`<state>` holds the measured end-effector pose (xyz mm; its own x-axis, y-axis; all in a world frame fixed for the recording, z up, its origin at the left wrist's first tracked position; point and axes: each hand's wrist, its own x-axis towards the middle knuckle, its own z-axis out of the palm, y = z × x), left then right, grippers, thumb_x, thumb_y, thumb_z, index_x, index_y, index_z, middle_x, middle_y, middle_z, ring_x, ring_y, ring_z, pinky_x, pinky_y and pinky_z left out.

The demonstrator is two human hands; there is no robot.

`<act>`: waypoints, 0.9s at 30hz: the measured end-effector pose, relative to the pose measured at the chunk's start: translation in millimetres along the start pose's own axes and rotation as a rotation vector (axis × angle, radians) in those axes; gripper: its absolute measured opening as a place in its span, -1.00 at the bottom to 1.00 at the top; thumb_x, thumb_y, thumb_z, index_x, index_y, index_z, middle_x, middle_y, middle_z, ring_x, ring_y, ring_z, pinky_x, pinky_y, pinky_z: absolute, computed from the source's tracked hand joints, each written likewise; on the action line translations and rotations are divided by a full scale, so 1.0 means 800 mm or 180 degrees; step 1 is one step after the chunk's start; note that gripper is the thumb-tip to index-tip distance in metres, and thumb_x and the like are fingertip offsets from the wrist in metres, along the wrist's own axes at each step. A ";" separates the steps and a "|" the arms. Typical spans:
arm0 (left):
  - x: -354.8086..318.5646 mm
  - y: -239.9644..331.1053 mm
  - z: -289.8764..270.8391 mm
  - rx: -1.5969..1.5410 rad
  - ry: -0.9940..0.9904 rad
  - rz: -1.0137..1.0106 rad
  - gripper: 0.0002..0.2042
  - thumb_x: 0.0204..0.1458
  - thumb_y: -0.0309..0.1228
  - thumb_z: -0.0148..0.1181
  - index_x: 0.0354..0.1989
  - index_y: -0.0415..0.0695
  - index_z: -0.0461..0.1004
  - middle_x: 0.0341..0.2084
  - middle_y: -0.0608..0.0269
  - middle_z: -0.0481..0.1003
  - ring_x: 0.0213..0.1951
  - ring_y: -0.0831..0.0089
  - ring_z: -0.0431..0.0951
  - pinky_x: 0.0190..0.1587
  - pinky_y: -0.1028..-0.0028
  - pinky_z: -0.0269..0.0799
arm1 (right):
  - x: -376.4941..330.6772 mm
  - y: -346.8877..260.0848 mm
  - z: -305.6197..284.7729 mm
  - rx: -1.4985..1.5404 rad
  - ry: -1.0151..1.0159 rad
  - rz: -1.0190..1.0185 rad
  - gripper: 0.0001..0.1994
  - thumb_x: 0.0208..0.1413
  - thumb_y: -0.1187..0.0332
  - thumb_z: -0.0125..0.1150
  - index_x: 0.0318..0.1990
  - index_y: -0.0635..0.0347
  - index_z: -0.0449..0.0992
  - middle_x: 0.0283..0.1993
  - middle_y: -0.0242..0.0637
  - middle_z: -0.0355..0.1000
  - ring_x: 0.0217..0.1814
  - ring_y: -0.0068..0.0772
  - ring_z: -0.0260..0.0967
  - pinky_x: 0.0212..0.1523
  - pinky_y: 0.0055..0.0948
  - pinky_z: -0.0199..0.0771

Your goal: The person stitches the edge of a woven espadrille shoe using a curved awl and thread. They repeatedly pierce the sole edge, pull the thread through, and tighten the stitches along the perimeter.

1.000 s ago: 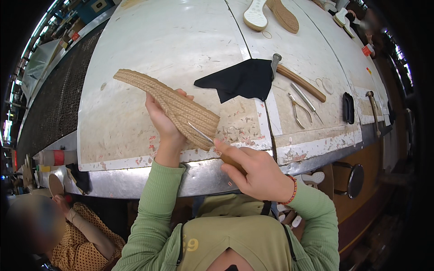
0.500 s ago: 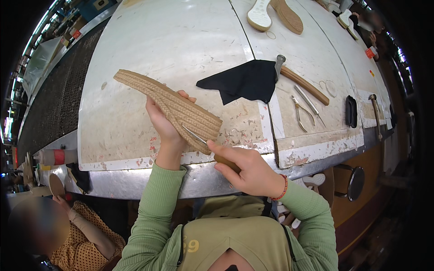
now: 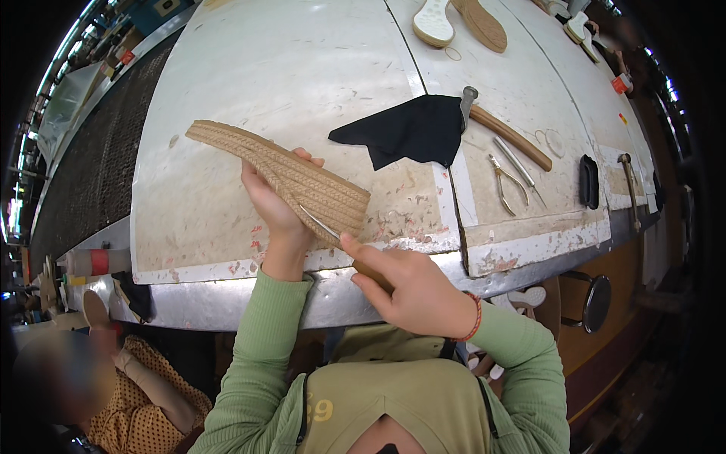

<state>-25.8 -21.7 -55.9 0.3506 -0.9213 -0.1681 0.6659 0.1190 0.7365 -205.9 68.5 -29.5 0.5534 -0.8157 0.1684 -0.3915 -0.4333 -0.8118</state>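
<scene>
A tan wedge shoe sole (image 3: 302, 181) with a braided, rope-like side is held tilted above the table. My left hand (image 3: 274, 203) is closed round its middle from below, thumb on the near side and fingertips showing over the far edge. My right hand (image 3: 412, 291) grips the wooden handle (image 3: 373, 275) of a slim metal-bladed hand tool (image 3: 321, 224). The blade lies along the lower edge of the sole near its thick heel end. Whether its tip enters a seam there I cannot tell.
Right of the sole lie a black cloth piece (image 3: 412, 132), a hammer (image 3: 510, 136), pliers (image 3: 505, 185), an awl (image 3: 522, 168) and a black brush-like block (image 3: 588, 181). Two soles (image 3: 482, 26) rest at the far side. A person in a dotted top (image 3: 140, 401) sits at lower left.
The tool in my right hand has shifted slightly left and up along the sole's edge. The sole has tipped a little in my left hand.
</scene>
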 end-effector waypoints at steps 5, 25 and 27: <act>-0.002 0.000 0.000 0.0008 -0.0067 0.0021 -0.56 0.25 -0.01 -0.40 -0.18 -0.07 0.34 -0.43 0.06 0.47 -0.38 0.19 0.50 -0.25 0.22 0.50 | -0.008 -0.034 -0.008 -0.1528 -0.0339 0.0272 -0.44 0.11 0.36 0.22 0.30 0.09 0.30 -0.50 -0.18 0.42 -0.61 -0.21 0.37 -0.49 -0.31 0.46; 0.013 -0.002 -0.011 -0.0146 -0.0246 -0.0278 -0.58 0.24 0.01 -0.35 -0.21 -0.07 0.34 -0.47 0.07 0.47 -0.39 0.18 0.51 -0.29 0.23 0.51 | -0.034 0.006 -0.007 0.0970 -0.0051 0.0358 -0.52 0.18 0.46 0.16 0.27 0.25 0.33 -0.43 -0.23 0.43 -0.52 -0.52 0.24 -0.40 -0.54 0.33; 0.012 -0.002 -0.010 -0.0077 -0.0195 -0.0262 -0.57 0.24 0.01 -0.36 -0.19 -0.06 0.34 -0.46 0.07 0.47 -0.39 0.17 0.51 -0.29 0.23 0.51 | -0.032 0.004 -0.010 0.0974 -0.0131 0.0453 -0.52 0.17 0.47 0.16 0.27 0.25 0.34 -0.43 -0.23 0.43 -0.52 -0.52 0.24 -0.41 -0.54 0.33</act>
<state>-18.6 -27.8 -64.1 0.2535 -0.9492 -0.1864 0.7068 0.0502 0.7056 -227.2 84.7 -31.5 0.5407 -0.8409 0.0235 -0.2317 -0.1758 -0.9568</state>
